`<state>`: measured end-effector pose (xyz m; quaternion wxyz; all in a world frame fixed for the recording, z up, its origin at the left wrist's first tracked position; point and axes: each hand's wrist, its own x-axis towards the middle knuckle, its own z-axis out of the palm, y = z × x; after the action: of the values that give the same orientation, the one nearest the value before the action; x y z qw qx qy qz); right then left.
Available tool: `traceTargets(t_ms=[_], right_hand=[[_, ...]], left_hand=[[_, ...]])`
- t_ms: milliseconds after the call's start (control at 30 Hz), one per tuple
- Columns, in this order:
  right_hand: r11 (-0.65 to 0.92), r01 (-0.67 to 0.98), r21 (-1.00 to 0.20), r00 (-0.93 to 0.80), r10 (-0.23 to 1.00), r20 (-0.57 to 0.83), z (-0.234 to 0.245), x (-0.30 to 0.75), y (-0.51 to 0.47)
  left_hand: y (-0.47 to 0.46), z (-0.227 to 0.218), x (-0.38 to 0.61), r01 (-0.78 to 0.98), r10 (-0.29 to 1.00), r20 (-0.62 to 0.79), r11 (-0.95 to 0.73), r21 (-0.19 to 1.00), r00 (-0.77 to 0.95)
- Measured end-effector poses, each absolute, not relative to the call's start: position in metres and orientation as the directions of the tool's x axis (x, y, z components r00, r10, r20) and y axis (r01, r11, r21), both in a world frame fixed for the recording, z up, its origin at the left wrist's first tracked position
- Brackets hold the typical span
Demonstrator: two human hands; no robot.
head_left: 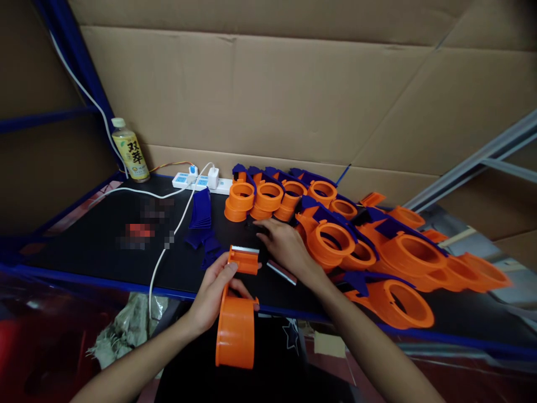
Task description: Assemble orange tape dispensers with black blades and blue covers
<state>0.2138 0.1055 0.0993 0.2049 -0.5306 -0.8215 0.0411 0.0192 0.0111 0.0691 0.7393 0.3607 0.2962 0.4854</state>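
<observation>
My left hand (216,288) is closed around an orange tape dispenser (235,333) in front of the table edge. A toothed metal blade (245,250) sits along its upper end, and its round hub hangs below my fingers. Out over the black tabletop reaches my right hand (280,242), its thumb and index finger slightly apart. Small dark bits (249,223), too small to name, lie at those fingertips. Beside my right wrist lies a loose metal strip (282,273). Flat blue plastic pieces (201,208) are stacked to the left, with more blue parts (205,246) scattered nearer me.
Several orange and blue tape dispensers (331,243) crowd the table's right side. A white power strip (201,182) with plugs lies at the back, its white cable (168,240) crossing the left side. A drink bottle (131,151) stands in the back left corner. Cardboard (260,95) walls the back.
</observation>
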Motion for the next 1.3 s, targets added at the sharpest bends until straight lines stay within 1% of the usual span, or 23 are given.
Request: traceTargets(t_ms=[33, 100, 167, 200, 233, 267, 400, 600, 667, 867, 1033, 1100, 1233, 1300], right_hand=[[0.447, 0.834, -0.323, -0.353, 0.883, 0.309, 0.102, 0.216, 0.102], [0.474, 0.750, -0.460, -0.330, 0.872, 0.360, 0.106, 0.221, 0.091], [0.500, 0.611, -0.614, -0.291, 0.863, 0.414, 0.111, 0.225, 0.077], [0.511, 0.540, -0.669, -0.278, 0.858, 0.431, 0.113, 0.226, 0.070], [0.522, 0.489, -0.699, -0.280, 0.853, 0.441, 0.116, 0.227, 0.063], [0.537, 0.467, -0.703, -0.299, 0.844, 0.446, 0.118, 0.227, 0.056], [0.618, 0.469, -0.630, -0.367, 0.786, 0.498, 0.122, 0.220, 0.041], [0.658, 0.566, -0.497, -0.257, 0.714, 0.651, 0.110, 0.198, 0.034], [0.653, 0.580, -0.488, -0.221, 0.702, 0.677, 0.106, 0.191, 0.031], [0.625, 0.602, -0.497, -0.179, 0.712, 0.679, 0.107, 0.181, 0.022], [0.609, 0.583, -0.538, -0.139, 0.727, 0.673, 0.111, 0.180, 0.020], [0.625, 0.589, -0.512, -0.152, 0.708, 0.690, 0.110, 0.179, 0.019], [0.701, 0.584, -0.409, -0.239, 0.630, 0.738, 0.105, 0.179, 0.018], [0.723, 0.566, -0.396, -0.260, 0.613, 0.746, 0.102, 0.181, 0.018]], left_hand=[[0.011, 0.069, 0.020, -0.520, 0.941, -0.086, 0.256, 0.815, 0.328], [0.012, 0.069, 0.022, -0.549, 0.951, -0.075, 0.236, 0.802, 0.300], [0.012, 0.068, 0.022, -0.569, 0.955, -0.063, 0.226, 0.791, 0.291], [0.013, 0.068, 0.023, -0.575, 0.955, -0.062, 0.225, 0.787, 0.289], [0.013, 0.068, 0.023, -0.578, 0.956, -0.061, 0.224, 0.784, 0.287], [0.013, 0.068, 0.023, -0.581, 0.957, -0.060, 0.222, 0.783, 0.285], [0.011, 0.067, 0.022, -0.579, 0.954, -0.052, 0.222, 0.784, 0.296], [0.011, 0.063, 0.021, -0.536, 0.935, -0.020, 0.220, 0.815, 0.353], [0.012, 0.062, 0.020, -0.534, 0.933, -0.007, 0.213, 0.818, 0.361], [0.012, 0.057, 0.021, -0.538, 0.946, 0.013, 0.173, 0.825, 0.325], [0.013, 0.054, 0.021, -0.537, 0.948, 0.012, 0.169, 0.827, 0.317], [0.013, 0.054, 0.021, -0.527, 0.952, 0.025, 0.147, 0.837, 0.305], [0.012, 0.053, 0.022, -0.505, 0.963, 0.031, 0.112, 0.856, 0.267], [0.012, 0.053, 0.022, -0.503, 0.962, 0.026, 0.118, 0.856, 0.271]])
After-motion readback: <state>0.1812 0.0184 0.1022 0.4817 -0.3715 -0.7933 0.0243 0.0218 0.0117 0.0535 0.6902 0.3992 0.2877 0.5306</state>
